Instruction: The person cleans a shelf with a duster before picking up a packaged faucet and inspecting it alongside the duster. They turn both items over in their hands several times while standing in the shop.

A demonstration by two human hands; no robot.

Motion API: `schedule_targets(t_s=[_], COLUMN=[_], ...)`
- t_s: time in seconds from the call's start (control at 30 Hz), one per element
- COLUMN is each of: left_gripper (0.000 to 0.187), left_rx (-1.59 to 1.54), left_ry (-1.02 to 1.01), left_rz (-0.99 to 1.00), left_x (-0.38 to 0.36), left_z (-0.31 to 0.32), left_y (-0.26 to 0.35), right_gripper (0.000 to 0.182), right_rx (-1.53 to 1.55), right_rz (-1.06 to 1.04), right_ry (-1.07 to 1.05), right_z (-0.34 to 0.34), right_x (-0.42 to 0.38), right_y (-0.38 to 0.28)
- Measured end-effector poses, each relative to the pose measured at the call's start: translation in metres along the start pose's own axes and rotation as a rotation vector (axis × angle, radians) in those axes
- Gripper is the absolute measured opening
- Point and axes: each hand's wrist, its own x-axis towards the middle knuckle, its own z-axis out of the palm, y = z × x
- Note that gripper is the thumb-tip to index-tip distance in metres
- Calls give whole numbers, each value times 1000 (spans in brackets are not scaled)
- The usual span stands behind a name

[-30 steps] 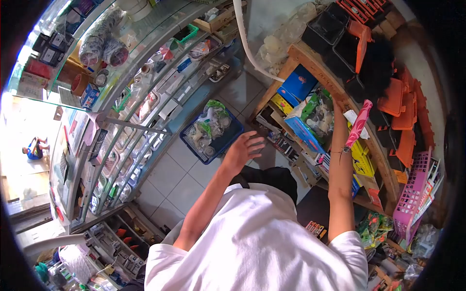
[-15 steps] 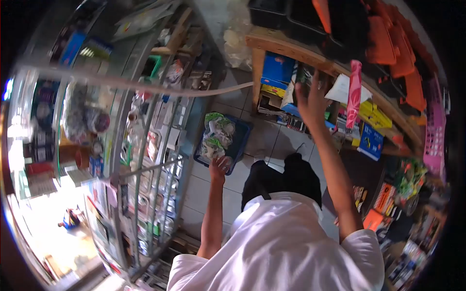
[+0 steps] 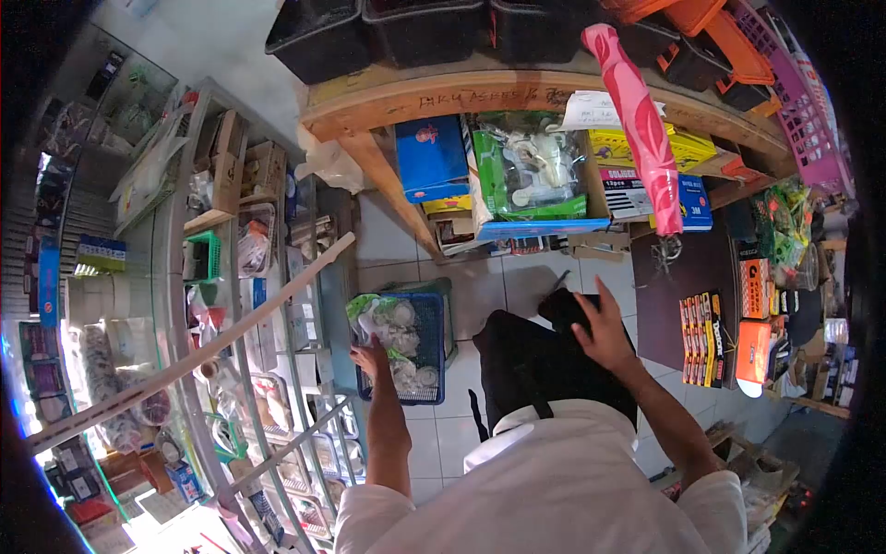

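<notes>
My left hand (image 3: pixel 372 360) is at the left side of a blue plastic basket (image 3: pixel 426 388) on the floor. Its thumb and fingers close on the lower edge of a clear plastic packet (image 3: pixel 369 319) with green print. More clear packets with white round pieces (image 3: pixel 399 346) lie in the basket. My right hand (image 3: pixel 604 334) hovers above my dark trousers, fingers apart and holding nothing. In front of it, on the wooden shelf, a green-edged clear packet of white fittings (image 3: pixel 535 171) rests in an open blue-edged box (image 3: pixel 544 226).
A pink wrapped umbrella-like item (image 3: pixel 641 120) hangs from the wooden shelf (image 3: pixel 443 97). Black bins (image 3: pixel 425 32) stand on top. At left, a long wooden strip (image 3: pixel 231 328) crosses in front of the glass display case (image 3: pixel 175 305). Small boxes (image 3: pixel 701 337) sit on a dark surface at right.
My right hand has drawn back from the shelf toward my body, and the packet in the box shows plainly now. My left hand has shifted to the basket's left side. The view has turned.
</notes>
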Motion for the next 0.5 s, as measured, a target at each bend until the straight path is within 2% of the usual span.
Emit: schedule_targets(t_s=[0.1,0.17,0.23,0.3,0.33,0.37,0.4,0.43,0.5], left_gripper=[72,73,72,77,78,80,74,74,52], left_rx=[114,90,146,115,-12,-139,52,50,-83], left_ry=[-113,-97,-199,-177,-291,-401,-449,-440,-542], left_rz=[-51,-48,7,-10,45,99,26,3,135], left_x=[-2,-4,-2,16,33,35,36,38,42], left_z=[-3,-16,-28,-9,8,-5,-17,-20,-27], left_y=[10,14,21,6,-11,-3,8,12,6], right_gripper=[57,54,53,52,51,50,48,48,47], right_rx=[29,-17,8,26,60,95,70,72,98], right_rz=[128,186,157,115,74,30,23,2,23], right_ry=[43,73,90,104,104,99,83,70,-32], right_z=[1,2,4,6,8,7,8,5,0], right_x=[-15,-19,-21,-17,-15,-11,-6,-1,12], right_y=[28,36,39,41,41,39,37,30,18])
